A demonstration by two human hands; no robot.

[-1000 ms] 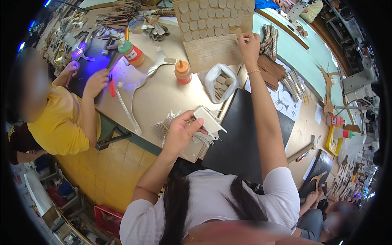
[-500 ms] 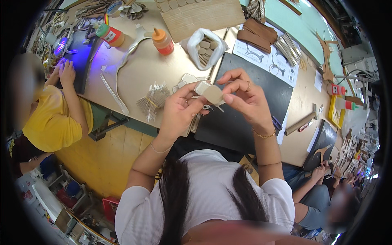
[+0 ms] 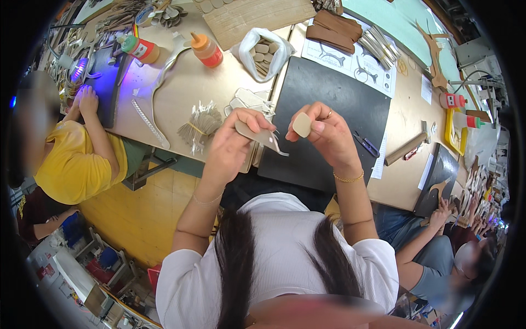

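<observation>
- A worker's right hand (image 3: 323, 131) pinches a small tan oval piece (image 3: 302, 124) between thumb and fingertips, above the near edge of the black mat (image 3: 334, 98).
- The left hand (image 3: 235, 140) grips a long tan strip (image 3: 257, 134) just beside it, its thin tip pointing toward the oval.
- Both pieces look light, thin and bendable, best held by their edges.

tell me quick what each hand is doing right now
Left hand: shut on a flat tan elongated cardboard piece.
Right hand: shut on a small tan rounded cardboard piece, pinched in the fingertips.
</observation>
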